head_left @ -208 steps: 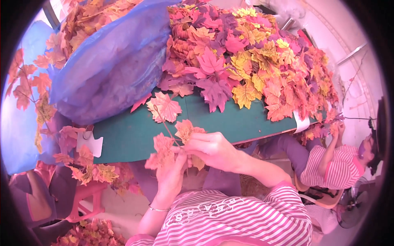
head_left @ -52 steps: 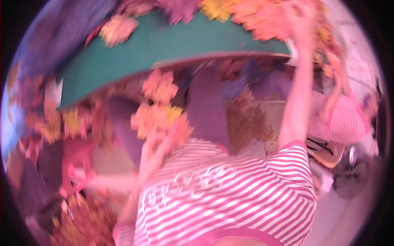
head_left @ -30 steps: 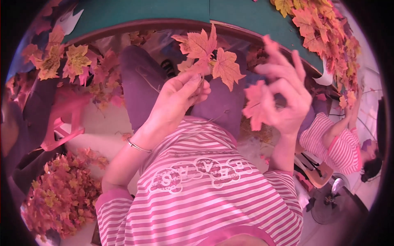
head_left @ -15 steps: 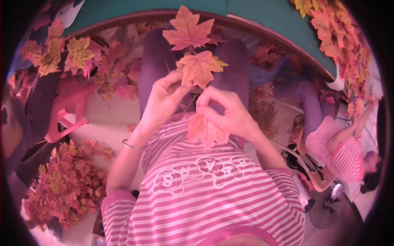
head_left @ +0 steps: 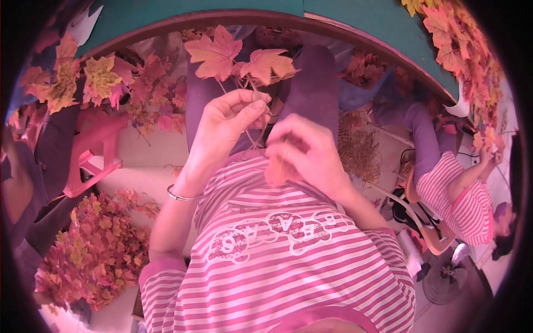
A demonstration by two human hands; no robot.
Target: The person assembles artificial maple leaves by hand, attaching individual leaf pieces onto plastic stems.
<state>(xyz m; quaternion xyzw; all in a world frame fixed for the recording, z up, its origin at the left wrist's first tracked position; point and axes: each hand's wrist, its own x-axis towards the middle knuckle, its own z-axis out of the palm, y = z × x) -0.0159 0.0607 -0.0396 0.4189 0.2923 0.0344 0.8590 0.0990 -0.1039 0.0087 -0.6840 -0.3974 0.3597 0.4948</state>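
Well, jagged, sharp-lobed leaves [head_left: 215,54] at bare hands [head_left: 229,119]

Green table [head_left: 377,41], pale floor [head_left: 147,147], pink light

Table spans the top of the view, brown rim bent by lens, seam near middle. Pink plastic stool [head_left: 101,136] at left. Tan-seated chair [head_left: 441,244] at right, pale tubular frame. Round grey fan-like object [head_left: 446,282] just beside it. Pink cast everywhere.
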